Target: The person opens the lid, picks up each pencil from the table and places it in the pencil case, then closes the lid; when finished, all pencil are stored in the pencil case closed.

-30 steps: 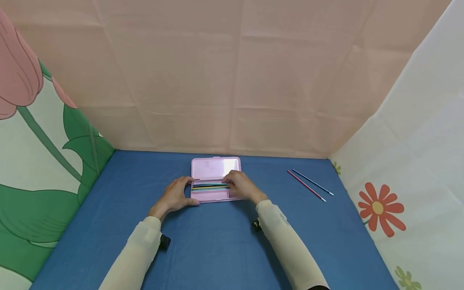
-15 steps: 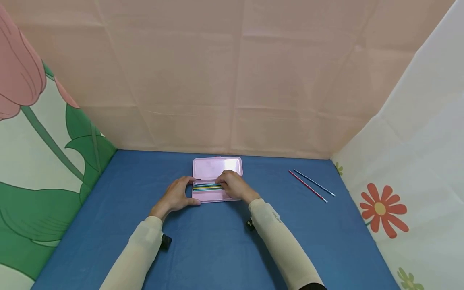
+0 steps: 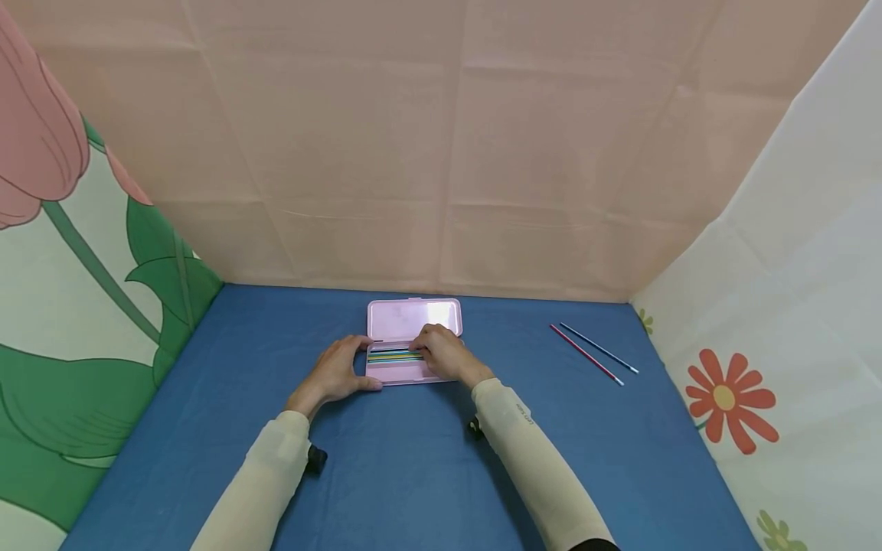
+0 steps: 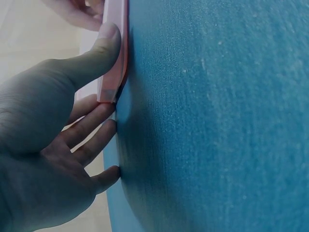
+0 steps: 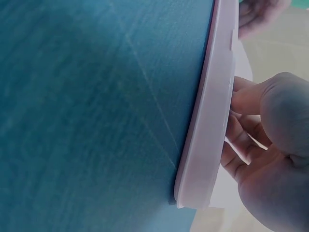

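A pink pencil case (image 3: 406, 373) lies on the blue cloth with its lid (image 3: 393, 320) raised at the back. Several coloured pencils (image 3: 393, 357) lie lengthwise inside it. My left hand (image 3: 336, 370) holds the case's left end, thumb at the front corner and fingers behind; the left wrist view shows the thumb pressed on the case wall. My right hand (image 3: 446, 353) reaches into the right half, thumb and curled fingers gripping at the pencils. In the right wrist view, the wall of the case hides those fingertips (image 5: 246, 99) in part.
A red pencil (image 3: 586, 354) and a dark blue pencil (image 3: 598, 347) with white ends lie side by side on the blue cloth (image 3: 413, 467), right of the case. A beige sheet (image 3: 441, 153) hangs behind; patterned cloths stand at left and right.
My right hand has slid a little left along the pencils in the case, then stayed there. My left hand keeps its hold on the left end.
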The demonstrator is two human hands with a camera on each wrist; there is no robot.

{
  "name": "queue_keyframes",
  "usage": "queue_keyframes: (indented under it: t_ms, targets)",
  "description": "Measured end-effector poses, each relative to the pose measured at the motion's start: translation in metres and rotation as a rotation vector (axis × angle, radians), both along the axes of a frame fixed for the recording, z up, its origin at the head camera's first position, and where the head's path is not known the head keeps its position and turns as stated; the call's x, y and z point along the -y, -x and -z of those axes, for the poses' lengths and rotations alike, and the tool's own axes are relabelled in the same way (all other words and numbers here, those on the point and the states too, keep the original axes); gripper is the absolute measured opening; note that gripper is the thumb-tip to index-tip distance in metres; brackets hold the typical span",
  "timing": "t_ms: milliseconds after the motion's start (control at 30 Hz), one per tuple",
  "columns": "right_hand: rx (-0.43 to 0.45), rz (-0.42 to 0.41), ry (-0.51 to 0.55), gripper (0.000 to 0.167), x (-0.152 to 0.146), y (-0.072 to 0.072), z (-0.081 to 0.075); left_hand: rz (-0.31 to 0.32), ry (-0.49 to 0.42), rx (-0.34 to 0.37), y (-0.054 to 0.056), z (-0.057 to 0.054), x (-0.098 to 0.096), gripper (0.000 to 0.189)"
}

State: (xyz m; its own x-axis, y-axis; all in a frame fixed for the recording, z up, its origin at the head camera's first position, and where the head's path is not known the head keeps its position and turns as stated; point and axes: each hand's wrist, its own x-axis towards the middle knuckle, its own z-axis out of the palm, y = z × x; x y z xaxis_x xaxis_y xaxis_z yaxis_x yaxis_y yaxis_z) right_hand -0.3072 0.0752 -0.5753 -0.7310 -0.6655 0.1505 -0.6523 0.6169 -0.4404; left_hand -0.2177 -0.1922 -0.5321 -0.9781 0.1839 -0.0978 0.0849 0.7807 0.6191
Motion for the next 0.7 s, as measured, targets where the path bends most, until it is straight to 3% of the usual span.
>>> queue_keyframes:
  t_ms: [67,200,267,300,400,500,700]
  targets:
    - [0.029,0.007,-0.001,0.030,0.001,-0.007,-0.013,-0.002,-0.001,0.001,0.000,-0.001,0.000,0.087]
    - [0.018,-0.004,0.020,0.027,-0.005,-0.008,-0.017,-0.003,-0.008,0.004,-0.001,-0.002,-0.001,0.087]
    - [-0.031,-0.027,0.066,0.026,-0.013,0.000,-0.002,-0.004,-0.011,0.006,-0.001,-0.002,-0.001,0.087]
    - [-0.052,-0.029,0.080,0.025,-0.015,-0.001,-0.002,-0.004,-0.011,0.007,-0.001,-0.002,-0.001,0.087]
    - [-0.055,-0.028,0.119,0.022,-0.021,-0.011,-0.017,-0.006,-0.011,0.008,0.000,-0.001,-0.001,0.087]
    - [-0.019,0.007,0.104,0.022,-0.026,-0.030,-0.045,-0.009,-0.011,0.004,0.000,0.000,-0.001,0.088]
    - [-0.022,0.081,0.071,0.023,-0.053,-0.045,-0.052,-0.013,-0.015,0.000,0.000,0.001,0.000,0.087]
